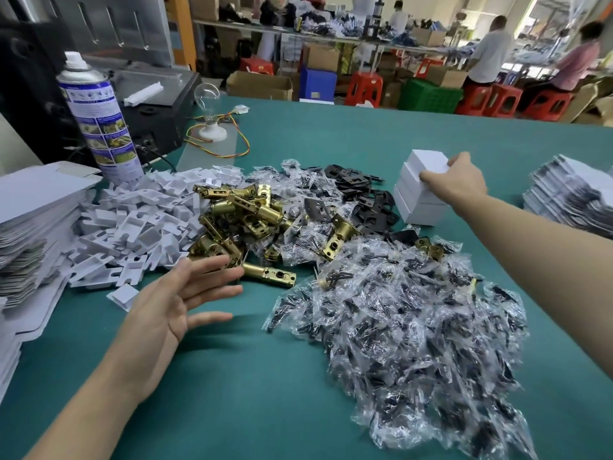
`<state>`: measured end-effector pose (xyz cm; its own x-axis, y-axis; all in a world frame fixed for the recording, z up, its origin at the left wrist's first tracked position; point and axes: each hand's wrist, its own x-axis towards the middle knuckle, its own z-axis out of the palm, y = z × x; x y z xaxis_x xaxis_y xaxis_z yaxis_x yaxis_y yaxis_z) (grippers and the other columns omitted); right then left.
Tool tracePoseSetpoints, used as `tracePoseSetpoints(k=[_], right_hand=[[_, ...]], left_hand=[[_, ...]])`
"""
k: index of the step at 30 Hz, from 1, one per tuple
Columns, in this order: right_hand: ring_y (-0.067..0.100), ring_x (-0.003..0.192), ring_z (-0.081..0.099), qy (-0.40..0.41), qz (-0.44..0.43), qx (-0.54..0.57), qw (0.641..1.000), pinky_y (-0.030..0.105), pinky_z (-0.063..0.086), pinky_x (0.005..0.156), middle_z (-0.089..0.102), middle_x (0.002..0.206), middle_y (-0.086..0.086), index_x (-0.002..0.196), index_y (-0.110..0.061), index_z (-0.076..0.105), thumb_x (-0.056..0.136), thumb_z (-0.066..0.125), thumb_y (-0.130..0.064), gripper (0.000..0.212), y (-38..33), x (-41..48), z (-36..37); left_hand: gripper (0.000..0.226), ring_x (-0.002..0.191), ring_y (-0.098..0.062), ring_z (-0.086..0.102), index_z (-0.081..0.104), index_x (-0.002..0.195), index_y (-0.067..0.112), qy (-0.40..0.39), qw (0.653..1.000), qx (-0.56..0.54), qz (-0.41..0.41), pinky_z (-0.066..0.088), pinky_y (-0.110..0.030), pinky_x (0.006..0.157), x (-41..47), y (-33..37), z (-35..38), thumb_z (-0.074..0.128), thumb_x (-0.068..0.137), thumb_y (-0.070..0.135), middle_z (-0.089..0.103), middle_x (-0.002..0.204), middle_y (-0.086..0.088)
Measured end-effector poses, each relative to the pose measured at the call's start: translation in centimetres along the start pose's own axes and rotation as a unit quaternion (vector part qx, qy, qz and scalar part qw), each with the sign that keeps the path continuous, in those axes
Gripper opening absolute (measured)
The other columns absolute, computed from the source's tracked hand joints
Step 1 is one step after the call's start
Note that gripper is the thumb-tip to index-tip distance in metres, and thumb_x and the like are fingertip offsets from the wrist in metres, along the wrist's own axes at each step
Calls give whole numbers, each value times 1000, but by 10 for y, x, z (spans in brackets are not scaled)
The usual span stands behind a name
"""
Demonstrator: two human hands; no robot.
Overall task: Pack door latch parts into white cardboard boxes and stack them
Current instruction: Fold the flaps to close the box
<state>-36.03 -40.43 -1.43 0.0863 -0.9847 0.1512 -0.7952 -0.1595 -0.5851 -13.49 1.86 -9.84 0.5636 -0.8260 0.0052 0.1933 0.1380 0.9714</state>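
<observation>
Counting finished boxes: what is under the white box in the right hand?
Under the top box gripped by the right hand sits a stack of closed white boxes on the table. Contents are hidden.

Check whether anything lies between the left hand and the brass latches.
Nothing visible does. The left hand is open over the bare green table, its fingertips almost at the nearest brass latch. The plastic bags lie to its right, off the path. The right hand holds a white box.
</observation>
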Motion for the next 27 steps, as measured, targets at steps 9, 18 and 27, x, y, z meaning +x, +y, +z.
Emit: tracePoseSetpoints(k=[9, 18, 27], right_hand=[[35, 117, 57, 10, -19, -19, 1000, 49, 49, 94, 60, 129, 13, 134, -15, 45, 80, 80, -47, 72, 7, -2, 6], [41, 123, 55, 12, -18, -38, 999, 52, 49, 100, 59, 132, 18, 135, -11, 43, 83, 80, -42, 71, -1, -8, 6], [33, 154, 22, -4, -24, -69, 997, 65, 20, 119, 27, 165, 17, 158, -14, 26, 85, 78, -52, 97, -18, -23, 4]], left_hand=[[60, 118, -30, 72, 76, 122, 25, 0, 1000, 14, -12, 65, -36, 78, -2, 7, 5, 63, 87, 71, 74, 129, -12], [77, 116, -29, 73, 77, 122, 27, -11, 999, 31, -4, 64, -33, 75, -3, 9, 8, 76, 68, 82, 75, 127, -11], [41, 114, -27, 74, 79, 117, 27, 4, 1000, 20, 2, 64, -33, 72, -1, 8, 3, 61, 91, 53, 76, 125, -10]])
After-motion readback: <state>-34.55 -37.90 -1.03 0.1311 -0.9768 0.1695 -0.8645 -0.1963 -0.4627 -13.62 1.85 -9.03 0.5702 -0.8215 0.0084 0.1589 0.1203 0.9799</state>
